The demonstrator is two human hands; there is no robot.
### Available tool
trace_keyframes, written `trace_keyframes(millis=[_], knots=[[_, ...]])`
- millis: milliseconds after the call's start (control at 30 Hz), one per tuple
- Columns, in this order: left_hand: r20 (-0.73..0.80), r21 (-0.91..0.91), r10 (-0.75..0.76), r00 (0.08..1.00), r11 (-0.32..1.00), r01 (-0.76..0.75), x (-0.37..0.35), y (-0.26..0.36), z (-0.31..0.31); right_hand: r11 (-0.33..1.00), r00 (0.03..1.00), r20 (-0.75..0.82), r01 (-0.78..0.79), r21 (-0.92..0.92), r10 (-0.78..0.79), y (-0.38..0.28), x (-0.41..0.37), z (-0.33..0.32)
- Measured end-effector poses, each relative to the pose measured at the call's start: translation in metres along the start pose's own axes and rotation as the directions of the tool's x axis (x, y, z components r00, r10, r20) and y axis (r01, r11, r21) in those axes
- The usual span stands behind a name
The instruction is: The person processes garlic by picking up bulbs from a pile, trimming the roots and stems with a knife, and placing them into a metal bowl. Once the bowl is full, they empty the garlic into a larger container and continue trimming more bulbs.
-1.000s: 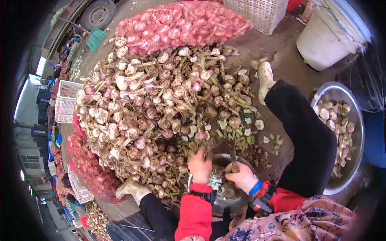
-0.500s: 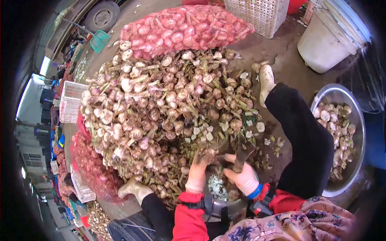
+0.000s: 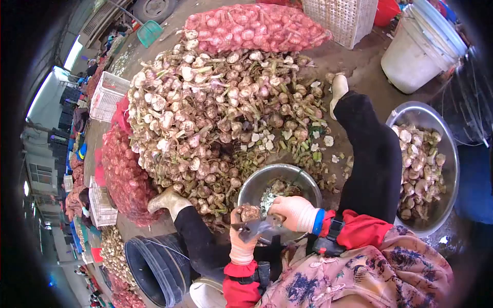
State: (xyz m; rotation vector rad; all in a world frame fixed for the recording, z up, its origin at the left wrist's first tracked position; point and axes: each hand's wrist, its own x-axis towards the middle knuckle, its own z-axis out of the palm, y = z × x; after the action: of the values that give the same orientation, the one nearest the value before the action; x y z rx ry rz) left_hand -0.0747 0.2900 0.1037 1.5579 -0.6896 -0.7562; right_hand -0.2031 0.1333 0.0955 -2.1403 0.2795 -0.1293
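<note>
In my gloved left hand (image 3: pixel 240 241) is a garlic bulb (image 3: pixel 250 212), held low in front of me. My gloved right hand (image 3: pixel 296 213) grips a knife, its broad, dirty blade (image 3: pixel 249 230) pointing left across the left fingers, close under the bulb. Both hands are over the near side of a steel bowl (image 3: pixel 247 184) between my legs, which has scraps and a whitish patch inside. Just beyond the bowl lies a big heap of untrimmed garlic (image 3: pixel 205 118) with stalks. Several pale cut pieces (image 3: pixel 264 139) lie on cut stems at the heap's near edge.
A wide steel basin (image 3: pixel 452 197) of garlic bulbs stands beyond my right leg. Red net sacks of garlic (image 3: pixel 257 30) lie behind and left of the heap. A white bucket (image 3: pixel 413 56), white crates (image 3: pixel 109 97) and a black bucket (image 3: pixel 159 272) stand around.
My right hand has swung the knife from upright to pointing left, beside the left hand. Both hands moved nearer to me, uncovering the bowl. The camera view has shifted.
</note>
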Motion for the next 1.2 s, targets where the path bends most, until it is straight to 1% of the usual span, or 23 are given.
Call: trace_keyframes(millis=[100, 167, 200, 300, 333, 367, 433, 467, 500, 533, 600, 633, 667, 700, 767, 833, 900, 967, 1033, 1067, 1100, 1167, 1200], knots=[[0.033, 0.058, 0.066, 0.997, 0.996, -0.068, -0.005, -0.004, 0.002, 0.999, 1.0, 0.028, 0.006, -0.043, -0.005, -0.007, 0.001, 0.005], [-0.051, -0.115, -0.027, 0.998, 0.993, 0.02, -0.007, -0.005, 0.011, 0.997, 1.0, 0.017, 0.01, -0.077, -0.009, -0.005, 0.002, 0.01], [-0.048, 0.065, 0.054, 0.997, 0.997, -0.051, -0.007, -0.001, 0.014, 0.994, 1.0, -0.016, 0.023, -0.103, -0.025, 0.0, 0.003, 0.015], [-0.068, 0.041, 0.004, 0.998, 0.999, -0.001, -0.012, 0.0, 0.025, 0.992, 0.999, -0.051, 0.006, -0.125, -0.012, 0.013, 0.005, 0.024], [-0.087, -0.213, -0.023, 0.996, 0.977, 0.004, -0.013, -0.003, 0.029, 0.993, 0.999, -0.043, -0.021, -0.115, 0.017, 0.016, 0.004, 0.027], [-0.083, -0.214, -0.025, 0.996, 0.977, 0.007, -0.013, -0.001, 0.031, 0.993, 0.999, -0.044, -0.026, -0.115, 0.021, 0.018, 0.005, 0.018], [-0.099, 0.517, 0.225, 0.969, 0.844, -0.143, -0.016, 0.016, 0.035, 0.82, 0.818, 0.095, -0.552, -0.149, 0.567, 0.028, 0.012, -0.014], [-0.178, 0.091, -0.006, 0.984, 0.996, 0.022, -0.021, 0.047, 0.051, 0.75, 0.751, -0.009, -0.66, -0.051, 0.66, 0.072, 0.01, -0.007], [-0.224, 0.038, -0.016, 0.974, 0.999, 0.025, -0.021, 0.047, 0.048, 0.673, 0.667, -0.096, -0.737, 0.056, 0.739, 0.109, 0.013, 0.005], [-0.259, 0.029, -0.058, 0.964, 0.997, 0.067, -0.019, 0.038, 0.04, 0.688, 0.682, -0.098, -0.723, 0.055, 0.725, 0.101, 0.019, 0.008], [-0.297, 0.118, -0.085, 0.951, 0.985, 0.125, -0.011, 0.006, 0.018, 0.886, 0.749, -0.48, -0.428, 0.177, 0.457, 0.077, 0.018, 0.01], [-0.305, 0.222, -0.079, 0.949, 0.963, 0.151, -0.01, -0.005, 0.009, 0.921, 0.801, -0.454, -0.343, 0.184, 0.39, 0.064, 0.017, 0.008], [-0.325, 0.132, -0.051, 0.944, 0.986, 0.098, -0.004, 0.025, 0.02, 0.94, 0.834, -0.436, -0.276, 0.202, 0.338, 0.052, 0.014, 0.012], [-0.353, -0.179, -0.126, 0.927, 0.982, 0.065, 0.001, 0.02, 0.016, 0.954, 0.862, -0.421, -0.204, 0.221, 0.282, 0.042, 0.012, 0.014], [-0.296, -0.582, -0.298, 0.908, 0.809, 0.076, 0.003, 0.027, 0.013, 0.976, 0.932, -0.353, 0.0, 0.219, 0.08, 0.027, 0.007, 0.013], [-0.219, -0.665, -0.174, 0.96, 0.747, -0.016, 0.002, 0.012, 0.008, 0.989, 0.961, -0.268, 0.099, 0.107, -0.067, 0.018, 0.013, 0.011], [-0.159, -0.811, -0.36, 0.919, 0.578, 0.086, 0.0, 0.009, 0.01, 0.99, 0.962, -0.256, 0.116, 0.085, -0.09, 0.014, 0.018, 0.011], [-0.09, -0.817, -0.328, 0.941, 0.565, 0.119, 0.002, 0.0, 0.01, 0.984, 0.952, -0.284, 0.148, 0.096, -0.115, 0.013, 0.023, 0.012], [-0.058, -0.91, -0.363, 0.93, 0.403, 0.101, 0.006, 0.013, 0.027, 0.978, 0.941, -0.308, 0.18, 0.108, -0.14, 0.026, 0.026, 0.018], [-0.067, -0.97, -0.345, 0.936, 0.241, 0.02, 0.005, 0.009, 0.031, 0.977, 0.978, -0.2, -0.007, 0.214, 0.051, 0.049, 0.024, 0.032], [-0.067, -0.97, -0.353, 0.933, 0.244, 0.022, 0.006, 0.01, 0.033, 0.935, 0.971, -0.076, -0.195, 0.295, 0.227, 0.072, 0.024, 0.046], [0.103, -0.952, -0.302, 0.948, 0.246, 0.182, 0.018, 0.012, 0.034, 0.549, 0.756, 0.137, -0.574, 0.607, 0.64, 0.123, 0.015, 0.082], [0.059, -0.912, -0.445, 0.894, 0.341, 0.23, 0.021, -0.002, 0.033, 0.62, 0.687, 0.037, -0.677, 0.397, 0.726, 0.116, 0.019, 0.071]])
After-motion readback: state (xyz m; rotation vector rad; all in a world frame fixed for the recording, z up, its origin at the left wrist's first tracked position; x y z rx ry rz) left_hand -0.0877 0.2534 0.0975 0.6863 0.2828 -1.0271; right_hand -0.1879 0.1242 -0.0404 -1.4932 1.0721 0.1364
